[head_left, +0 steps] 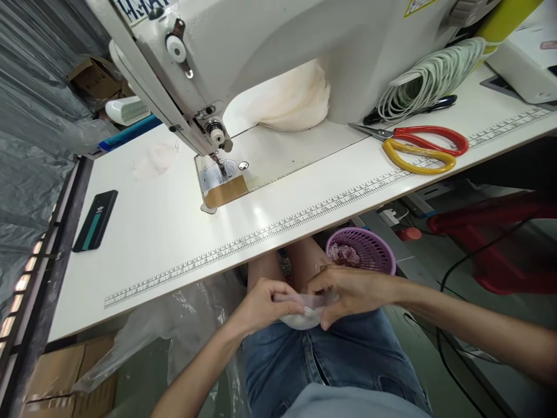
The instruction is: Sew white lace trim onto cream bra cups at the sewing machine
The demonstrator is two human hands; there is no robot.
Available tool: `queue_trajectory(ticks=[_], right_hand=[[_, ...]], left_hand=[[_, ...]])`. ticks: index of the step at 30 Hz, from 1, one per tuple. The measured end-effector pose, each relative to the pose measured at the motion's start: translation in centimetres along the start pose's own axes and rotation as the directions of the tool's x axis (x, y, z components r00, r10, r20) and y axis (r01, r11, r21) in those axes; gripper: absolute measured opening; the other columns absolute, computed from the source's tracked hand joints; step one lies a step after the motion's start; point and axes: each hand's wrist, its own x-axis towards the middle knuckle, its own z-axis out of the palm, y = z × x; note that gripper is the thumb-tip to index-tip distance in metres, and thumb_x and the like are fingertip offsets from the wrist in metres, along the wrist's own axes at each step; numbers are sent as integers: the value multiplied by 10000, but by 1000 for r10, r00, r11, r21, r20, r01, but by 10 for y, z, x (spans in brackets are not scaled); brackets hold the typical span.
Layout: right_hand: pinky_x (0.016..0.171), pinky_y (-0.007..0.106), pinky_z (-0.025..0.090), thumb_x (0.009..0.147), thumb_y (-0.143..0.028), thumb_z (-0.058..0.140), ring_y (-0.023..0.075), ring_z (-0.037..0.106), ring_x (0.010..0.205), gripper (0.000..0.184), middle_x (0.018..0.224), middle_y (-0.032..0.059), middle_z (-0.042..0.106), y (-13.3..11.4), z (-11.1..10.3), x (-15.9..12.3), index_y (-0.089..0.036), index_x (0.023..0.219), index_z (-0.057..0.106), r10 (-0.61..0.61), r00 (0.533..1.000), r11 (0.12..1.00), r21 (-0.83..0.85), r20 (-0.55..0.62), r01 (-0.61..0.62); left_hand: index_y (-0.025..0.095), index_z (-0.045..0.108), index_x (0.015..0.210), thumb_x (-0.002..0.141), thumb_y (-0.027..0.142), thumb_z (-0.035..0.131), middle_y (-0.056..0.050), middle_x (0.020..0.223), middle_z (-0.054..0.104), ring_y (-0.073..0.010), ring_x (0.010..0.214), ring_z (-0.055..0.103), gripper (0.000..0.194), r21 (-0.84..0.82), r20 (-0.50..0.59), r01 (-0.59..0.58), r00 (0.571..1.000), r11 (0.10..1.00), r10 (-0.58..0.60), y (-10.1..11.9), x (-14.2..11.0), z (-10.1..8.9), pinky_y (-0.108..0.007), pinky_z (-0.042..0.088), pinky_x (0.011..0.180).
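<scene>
Over my lap, below the table's front edge, my left hand [261,303] and my right hand [348,293] together pinch a small, thin, translucent white fabric piece [304,315]. Each hand grips one side of it, fingers closed on its upper edge. The piece sags between them above my blue jeans. A white industrial sewing machine [243,52] stands on the white table [152,232] ahead, its needle and presser foot [220,162] bare. A pile of similar white fabric pieces [291,101] lies under the machine's arm.
Red and yellow handled scissors [418,148] lie on the table at right, beside a coil of white cord [430,75]. A dark phone [94,219] rests at left. A purple basket [363,249] sits below the table. Clear plastic bagging [174,325] hangs by my left knee.
</scene>
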Motion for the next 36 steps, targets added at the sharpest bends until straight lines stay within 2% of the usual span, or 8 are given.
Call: queue_trajectory(ticks=[4,7,11,17,20,24,31,36], right_hand=[[492,204,297,794,-437,607,92,422,533,322,556,-45,458,-2,9,10,-137,677,618,-14,1000,1000,-3,-22,14],[502,202,313,812,-426,601,94,448,555,316,599,-29,507,4,6,3,-124,733,648,-23,999,994,107,22,21],[553,210,346,800,-428,620,113,492,614,315,656,-7,565,10,-1,-17,-118,767,667,75,997,986,152,9,-75],[514,204,286,759,-433,662,95,423,590,302,638,-36,485,-2,2,-12,-133,746,622,79,997,987,143,-7,-77],[487,208,239,783,-444,633,84,353,553,336,584,-57,389,-5,4,-3,-146,651,553,59,997,992,115,-47,-53],[494,209,243,793,-433,627,85,370,566,319,619,-48,419,0,5,-6,-148,675,546,106,991,978,187,-79,-90],[526,215,275,785,-456,620,106,412,600,329,633,-31,457,1,0,-24,-146,691,564,176,973,968,206,-148,-144],[515,215,275,759,-458,645,105,417,596,322,645,-25,483,-1,-2,-26,-142,733,588,180,975,961,237,-133,-145]], left_hand=[[109,724,704,606,370,764,-15,559,604,-77,498,447,282,-29,-13,-19,1000,999,19,1,6,7,-184,305,477],[109,700,696,560,376,792,-6,570,593,-80,516,467,314,-124,39,12,999,992,-8,-5,6,8,-187,333,507],[110,680,729,524,364,816,-5,629,596,-92,585,493,353,-189,77,-4,997,982,19,-12,8,13,-191,361,559],[99,674,732,559,365,802,5,607,555,-91,583,457,342,-133,63,-53,996,990,62,-7,12,21,-196,346,547],[102,675,741,579,340,796,1,625,569,-92,597,459,312,-112,22,-104,994,988,107,-3,10,18,-198,343,562],[116,690,780,562,272,811,-20,724,629,-115,705,505,294,-163,-56,-147,989,976,140,-8,8,17,-208,382,675],[119,695,729,507,353,840,-24,703,647,-104,653,517,353,-481,-151,-121,987,868,54,-22,20,42,-210,401,637],[117,692,714,525,360,833,-31,696,668,-105,642,546,339,-511,-158,-115,987,852,38,-19,23,47,-213,416,642]])
